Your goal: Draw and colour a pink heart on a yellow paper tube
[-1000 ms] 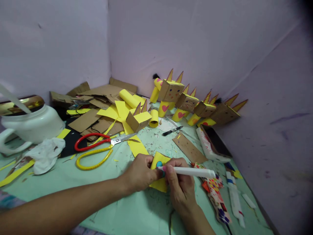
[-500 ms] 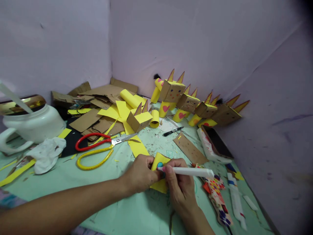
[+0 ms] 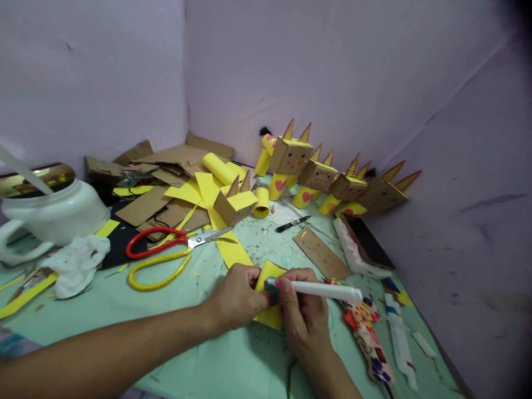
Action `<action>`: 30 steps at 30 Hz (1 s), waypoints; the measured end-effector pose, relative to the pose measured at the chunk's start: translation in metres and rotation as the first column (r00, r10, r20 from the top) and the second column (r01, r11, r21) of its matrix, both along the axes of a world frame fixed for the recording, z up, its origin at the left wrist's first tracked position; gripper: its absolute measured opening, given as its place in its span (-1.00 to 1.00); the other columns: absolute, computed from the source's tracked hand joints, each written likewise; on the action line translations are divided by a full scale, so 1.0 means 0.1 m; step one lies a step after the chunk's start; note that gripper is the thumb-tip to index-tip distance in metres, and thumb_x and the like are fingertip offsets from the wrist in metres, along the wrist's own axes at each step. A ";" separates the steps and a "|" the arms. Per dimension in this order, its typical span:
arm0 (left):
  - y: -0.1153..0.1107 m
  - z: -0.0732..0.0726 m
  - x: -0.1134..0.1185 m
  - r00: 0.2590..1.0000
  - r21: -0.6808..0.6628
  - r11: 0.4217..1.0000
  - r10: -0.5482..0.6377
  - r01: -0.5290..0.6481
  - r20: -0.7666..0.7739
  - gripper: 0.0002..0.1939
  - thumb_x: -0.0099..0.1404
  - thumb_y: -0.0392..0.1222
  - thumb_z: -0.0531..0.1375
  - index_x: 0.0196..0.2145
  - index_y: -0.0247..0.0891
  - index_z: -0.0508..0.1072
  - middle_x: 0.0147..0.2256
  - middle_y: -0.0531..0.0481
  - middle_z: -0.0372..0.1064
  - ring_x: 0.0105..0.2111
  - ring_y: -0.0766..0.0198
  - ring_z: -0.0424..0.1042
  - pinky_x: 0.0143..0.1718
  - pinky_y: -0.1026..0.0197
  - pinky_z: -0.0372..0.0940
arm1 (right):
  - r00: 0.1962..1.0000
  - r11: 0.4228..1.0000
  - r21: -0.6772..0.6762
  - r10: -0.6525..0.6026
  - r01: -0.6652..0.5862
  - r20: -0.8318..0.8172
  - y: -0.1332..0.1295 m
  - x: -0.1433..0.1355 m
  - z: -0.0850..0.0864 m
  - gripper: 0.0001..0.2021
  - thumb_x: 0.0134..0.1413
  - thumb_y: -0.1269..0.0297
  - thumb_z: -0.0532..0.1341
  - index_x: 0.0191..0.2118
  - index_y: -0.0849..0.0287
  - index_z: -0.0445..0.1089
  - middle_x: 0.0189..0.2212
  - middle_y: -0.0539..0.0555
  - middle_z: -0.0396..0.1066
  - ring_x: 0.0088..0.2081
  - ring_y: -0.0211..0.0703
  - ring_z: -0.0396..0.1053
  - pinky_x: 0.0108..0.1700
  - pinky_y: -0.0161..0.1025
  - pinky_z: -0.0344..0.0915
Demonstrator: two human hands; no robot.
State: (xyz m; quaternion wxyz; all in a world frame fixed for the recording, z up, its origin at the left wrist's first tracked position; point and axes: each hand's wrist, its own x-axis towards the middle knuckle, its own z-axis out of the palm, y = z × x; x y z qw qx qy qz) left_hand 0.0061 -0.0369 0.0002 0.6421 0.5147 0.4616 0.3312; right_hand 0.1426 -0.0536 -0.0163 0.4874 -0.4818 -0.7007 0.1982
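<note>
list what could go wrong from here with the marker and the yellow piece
The tip of the white marker is close to the left hand, so a slip could ink the thumb or stray past the blue-green mark.
The left hand grips the yellow piece tightly and might crease it.
The scissors lie uncovered nearby; a sideways reach could catch the blades.

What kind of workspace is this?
Likely a home craft table: red-and-yellow-handled scissors, a heap of cut cardboard, and horned cardboard figures lined up by the wall.
</note>
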 end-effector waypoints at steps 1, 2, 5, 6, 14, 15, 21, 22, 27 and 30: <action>0.00 0.00 0.00 1.000 0.003 1.000 -0.003 0.003 0.003 -0.87 -0.07 -0.25 0.15 -0.50 -0.36 0.36 -0.54 0.07 0.21 -0.51 0.36 0.16 -0.51 0.34 0.08 | 1.000 1.000 -0.009 -0.001 0.001 -0.006 0.00 0.00 0.00 -0.89 0.17 0.29 0.05 -0.37 0.14 0.23 -0.52 -0.04 0.24 -0.56 -0.29 0.20 -0.61 -0.37 0.05; 0.00 0.00 0.00 1.000 0.008 1.000 -0.004 0.004 -0.002 -0.87 -0.07 -0.24 0.16 -0.51 -0.36 0.35 -0.54 0.08 0.20 -0.51 0.36 0.16 -0.52 0.34 0.08 | 1.000 1.000 -0.017 -0.005 0.005 -0.012 0.00 -0.01 0.00 -0.89 0.17 0.28 0.05 -0.37 0.14 0.23 -0.51 -0.03 0.25 -0.55 -0.29 0.21 -0.61 -0.37 0.06; -0.01 -0.01 0.00 0.999 0.026 1.000 0.006 -0.005 -0.041 -0.86 -0.05 -0.19 0.18 -0.53 -0.34 0.34 -0.57 0.10 0.16 -0.54 0.38 0.12 -0.54 0.34 0.04 | 0.999 0.998 -0.054 -0.019 0.017 -0.040 0.00 -0.02 -0.02 -0.88 0.18 0.26 0.04 -0.36 0.14 0.22 -0.51 -0.01 0.27 -0.53 -0.27 0.24 -0.60 -0.36 0.08; -0.02 -0.01 0.00 0.999 0.029 1.000 0.010 -0.008 -0.050 -0.84 -0.04 -0.17 0.18 -0.54 -0.34 0.33 -0.58 0.11 0.15 -0.55 0.38 0.11 -0.55 0.34 0.03 | 0.998 0.997 -0.071 -0.023 0.019 -0.054 0.00 -0.02 -0.02 -0.87 0.18 0.25 0.04 -0.36 0.14 0.21 -0.51 -0.01 0.27 -0.53 -0.27 0.25 -0.59 -0.36 0.09; -0.01 0.00 0.00 0.999 0.033 0.999 0.025 -0.024 -0.030 -0.86 -0.02 -0.19 0.19 -0.57 -0.32 0.33 -0.60 0.14 0.16 -0.58 0.41 0.10 -0.58 0.37 0.01 | 0.990 0.990 -0.138 -0.058 0.040 -0.129 0.00 -0.02 -0.05 -0.83 0.18 0.18 0.05 -0.36 0.15 0.21 -0.54 -0.01 0.27 -0.55 -0.26 0.26 -0.61 -0.36 0.12; -0.01 0.00 0.01 0.999 0.032 0.999 0.026 -0.025 -0.028 -0.88 -0.03 -0.21 0.18 -0.56 -0.32 0.33 -0.60 0.14 0.17 -0.58 0.41 0.10 -0.58 0.37 0.01 | 0.988 0.989 -0.144 -0.060 0.039 -0.144 0.00 -0.03 -0.05 -0.83 0.18 0.17 0.05 -0.35 0.15 0.21 -0.55 -0.02 0.26 -0.56 -0.27 0.25 -0.61 -0.36 0.12; -0.02 0.05 0.01 1.000 0.003 1.000 0.005 -0.005 0.013 -0.92 -0.04 -0.26 0.16 -0.56 -0.32 0.31 -0.61 0.15 0.13 -0.58 0.42 0.09 -0.58 0.38 0.00 | 0.979 0.987 -0.155 -0.079 0.050 -0.188 0.04 -0.03 -0.04 -0.81 0.18 0.15 0.05 -0.36 0.14 0.20 -0.59 -0.04 0.26 -0.57 -0.26 0.27 -0.59 -0.36 0.14; -0.02 0.05 0.01 1.000 -0.001 1.000 0.008 -0.008 0.016 -0.91 -0.04 -0.25 0.17 -0.56 -0.32 0.31 -0.60 0.15 0.12 -0.57 0.42 0.08 -0.58 0.38 -0.01 | 0.980 0.986 -0.155 -0.084 0.056 -0.179 0.04 -0.03 -0.03 -0.81 0.18 0.15 0.05 -0.36 0.15 0.21 -0.59 -0.05 0.25 -0.57 -0.26 0.26 -0.60 -0.36 0.13; -0.02 0.06 0.02 0.999 -0.016 0.999 0.039 -0.039 0.009 -0.75 -0.07 -0.10 0.25 -0.59 -0.31 0.29 -0.63 0.16 0.10 -0.58 0.42 0.07 -0.58 0.36 0.00 | 0.987 0.993 -0.094 -0.084 0.071 -0.140 0.03 -0.02 0.00 -0.85 0.18 0.20 0.05 -0.36 0.15 0.21 -0.60 -0.07 0.26 -0.60 -0.29 0.22 -0.58 -0.37 0.13; -0.01 0.05 0.02 0.999 -0.020 0.999 0.039 -0.039 0.021 -0.72 -0.08 -0.07 0.27 -0.58 -0.32 0.31 -0.62 0.14 0.14 -0.58 0.41 0.11 -0.57 0.36 0.02 | 0.989 0.995 -0.080 -0.071 0.061 -0.132 0.04 -0.01 0.01 -0.87 0.19 0.23 0.05 -0.36 0.14 0.21 -0.57 -0.06 0.27 -0.58 -0.29 0.23 -0.56 -0.37 0.15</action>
